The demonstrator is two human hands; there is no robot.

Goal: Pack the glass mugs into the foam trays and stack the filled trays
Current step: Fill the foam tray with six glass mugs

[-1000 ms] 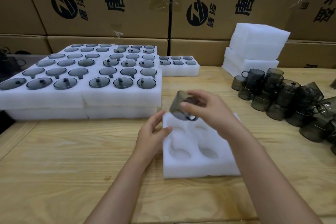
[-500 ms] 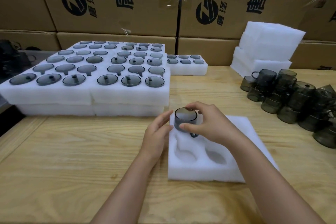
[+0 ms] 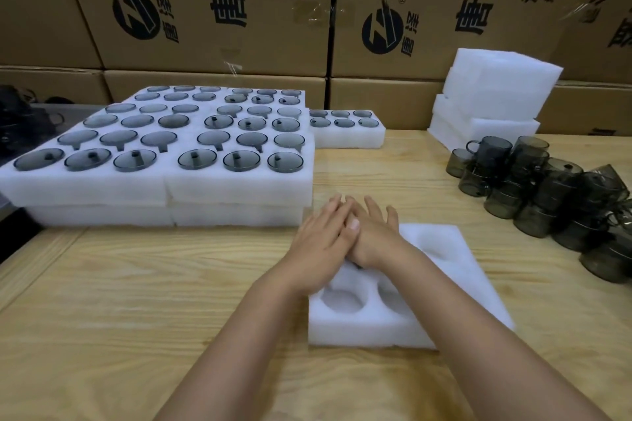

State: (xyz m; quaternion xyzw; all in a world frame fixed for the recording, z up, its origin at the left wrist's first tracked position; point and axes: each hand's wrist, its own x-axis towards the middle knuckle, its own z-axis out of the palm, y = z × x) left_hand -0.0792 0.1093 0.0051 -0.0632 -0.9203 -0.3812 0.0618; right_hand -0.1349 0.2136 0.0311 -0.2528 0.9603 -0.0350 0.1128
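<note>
Here both hands are lying flat, fingers straight and close together, over the far left corner of a white foam tray (image 3: 455, 287). The left hand (image 3: 319, 243) is resting partly over the right hand (image 3: 376, 239), and both are pressing down on the same spot. Only a dark sliver is showing beneath the palms, too little to tell what it is. Two round pockets (image 3: 342, 297) near the front of this tray are sitting empty. The tray itself is lying on the wooden bench (image 3: 136, 301), slightly skewed, close to the front edge.

To the left, filled trays (image 3: 205, 188) are sitting two layers deep, their top layer showing rows of smoky glass mugs sunk into the foam. Just behind them, a smaller filled tray (image 3: 345, 137) is lying flat on the bench. Loose mugs (image 3: 547, 195) are crowding the right side, some stacked on one another, well apart from the hands. A pile of plain foam blocks (image 3: 496, 89) is standing behind those mugs. Printed cardboard boxes (image 3: 205, 10) are lining the back.
</note>
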